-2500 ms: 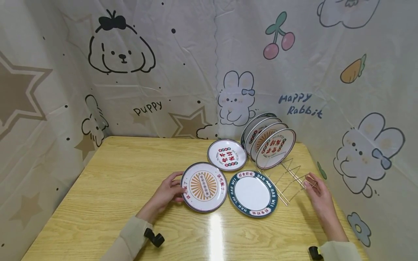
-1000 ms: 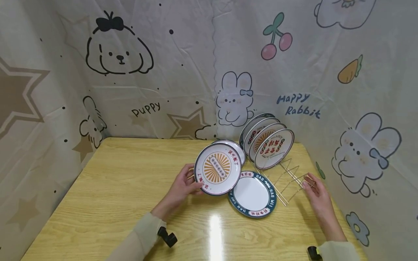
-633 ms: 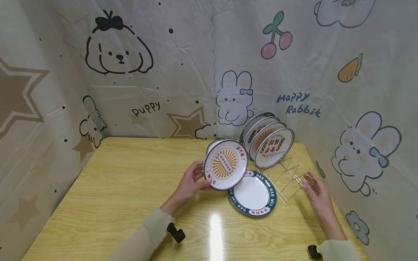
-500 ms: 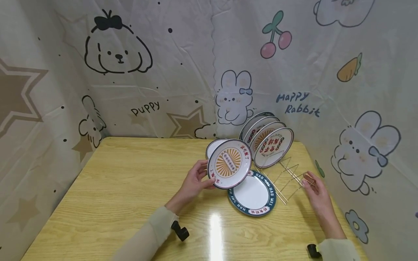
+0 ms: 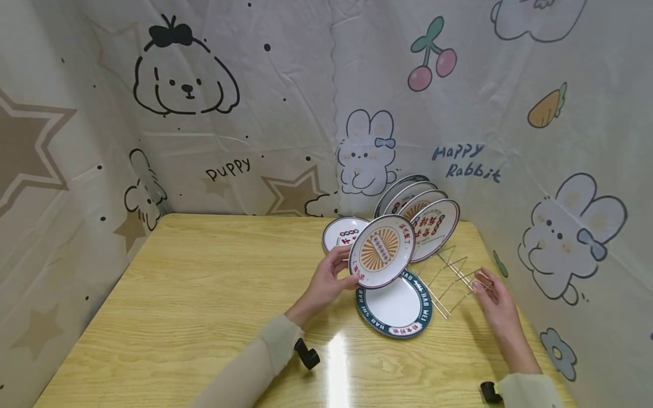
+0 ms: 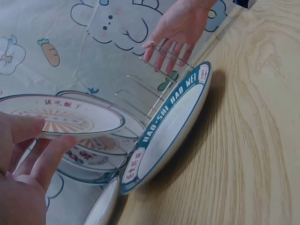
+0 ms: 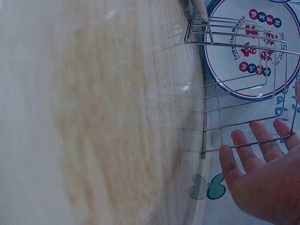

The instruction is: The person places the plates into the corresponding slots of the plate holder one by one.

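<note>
My left hand point(image 5: 329, 279) pinches the rim of a white plate with an orange sunburst point(image 5: 381, 251), thumb on the face and fingers behind. This plate is raised and tilted, partly covering the racked plates. My right hand point(image 5: 494, 294) holds the near end of a gold wire plate rack point(image 5: 454, 274), with the end wire between thumb and fingers. Several plates stand on edge at the rack's far end, the front one a white plate with red characters point(image 5: 433, 229). Below the held plate lies a green-rimmed plate point(image 5: 395, 309), leaning slightly in the left wrist view point(image 6: 168, 126).
A second white plate with red characters point(image 5: 343, 232) lies behind my left hand, partly hidden. The wood-grain table point(image 5: 204, 294) extends to the left and front. A printed curtain point(image 5: 285, 124) closes off the back and right side.
My left hand has lifted the sunburst plate off the table and carried it right, tilting it and bringing it toward the rack. My right hand has stayed at the rack's end.
</note>
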Action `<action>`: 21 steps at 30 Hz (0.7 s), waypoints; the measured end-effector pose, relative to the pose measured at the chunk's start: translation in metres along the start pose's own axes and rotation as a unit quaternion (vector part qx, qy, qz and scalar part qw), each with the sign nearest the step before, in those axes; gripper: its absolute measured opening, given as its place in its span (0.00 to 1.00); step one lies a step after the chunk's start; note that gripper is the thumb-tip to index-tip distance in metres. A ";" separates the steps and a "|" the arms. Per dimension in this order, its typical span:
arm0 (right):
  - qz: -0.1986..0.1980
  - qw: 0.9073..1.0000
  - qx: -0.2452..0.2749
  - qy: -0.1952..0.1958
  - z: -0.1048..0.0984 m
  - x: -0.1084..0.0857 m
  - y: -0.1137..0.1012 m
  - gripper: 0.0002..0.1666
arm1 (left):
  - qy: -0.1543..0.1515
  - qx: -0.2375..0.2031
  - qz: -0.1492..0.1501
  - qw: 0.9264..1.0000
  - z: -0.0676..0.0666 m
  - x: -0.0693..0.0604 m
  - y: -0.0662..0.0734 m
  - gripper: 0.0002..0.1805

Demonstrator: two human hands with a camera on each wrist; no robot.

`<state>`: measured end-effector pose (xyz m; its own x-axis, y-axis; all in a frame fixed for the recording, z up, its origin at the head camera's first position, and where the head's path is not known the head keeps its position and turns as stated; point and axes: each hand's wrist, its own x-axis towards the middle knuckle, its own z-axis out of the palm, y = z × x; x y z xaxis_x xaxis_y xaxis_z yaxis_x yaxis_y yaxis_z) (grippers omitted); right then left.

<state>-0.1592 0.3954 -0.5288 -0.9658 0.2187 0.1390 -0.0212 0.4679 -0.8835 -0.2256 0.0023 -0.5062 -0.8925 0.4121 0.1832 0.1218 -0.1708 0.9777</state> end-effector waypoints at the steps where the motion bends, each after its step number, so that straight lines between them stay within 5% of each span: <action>1: 0.002 1.000 -0.001 0.000 0.000 0.000 0.000 0.38 | 0.003 0.003 0.002 1.000 0.003 0.002 0.000 0.34; 14: 0.011 1.000 -0.002 -0.001 -0.001 0.001 0.001 0.39 | 0.028 0.034 0.049 0.998 0.032 0.019 -0.012 0.36; 21: 0.021 1.000 0.002 -0.006 -0.001 0.000 -0.001 0.40 | 0.043 0.043 0.050 0.997 0.050 0.025 -0.020 0.36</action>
<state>-0.1585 0.3956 -0.5272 -0.9688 0.2286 0.0961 0.0189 0.4542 -0.8907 -0.2291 0.0606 -0.5159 -0.9074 0.3188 0.2737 0.2448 -0.1282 0.9611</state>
